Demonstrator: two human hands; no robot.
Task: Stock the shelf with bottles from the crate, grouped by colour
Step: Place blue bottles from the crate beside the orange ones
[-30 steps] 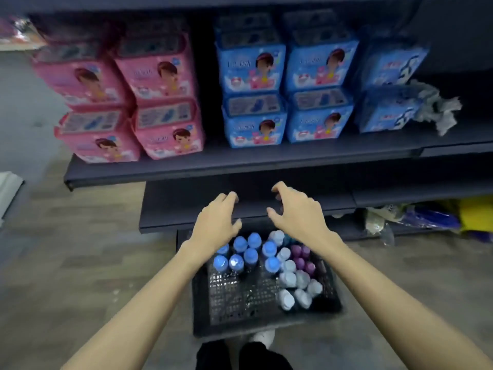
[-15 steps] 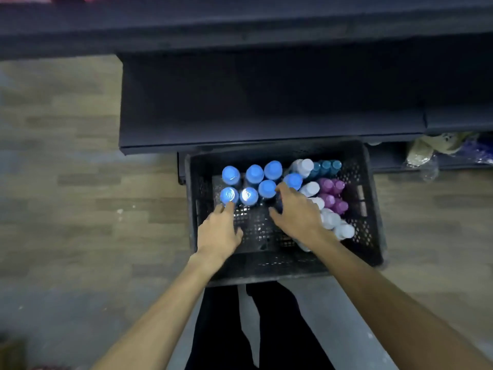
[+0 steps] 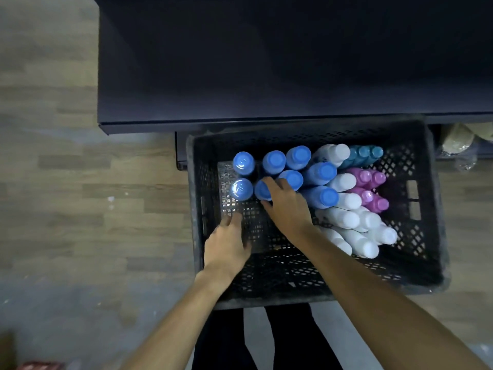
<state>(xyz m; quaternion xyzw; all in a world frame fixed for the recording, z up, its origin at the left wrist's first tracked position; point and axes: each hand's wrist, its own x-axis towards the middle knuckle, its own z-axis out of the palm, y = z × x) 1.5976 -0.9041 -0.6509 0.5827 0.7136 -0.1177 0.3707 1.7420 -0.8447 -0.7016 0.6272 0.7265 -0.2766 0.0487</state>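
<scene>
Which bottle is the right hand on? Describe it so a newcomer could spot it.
Start at the black crate on the floor below the dark shelf. In its left half stands a cluster of blue-capped bottles. The right hand covers the one in the near row, just right of the shiny-capped corner bottle; it is the only cap partly hidden by fingers.

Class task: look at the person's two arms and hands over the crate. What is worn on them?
Nothing shows on them: the left hand and right hand are bare, with no gloves, rings or watch visible. Both forearms are uncovered; no sleeve reaches into view.
</scene>
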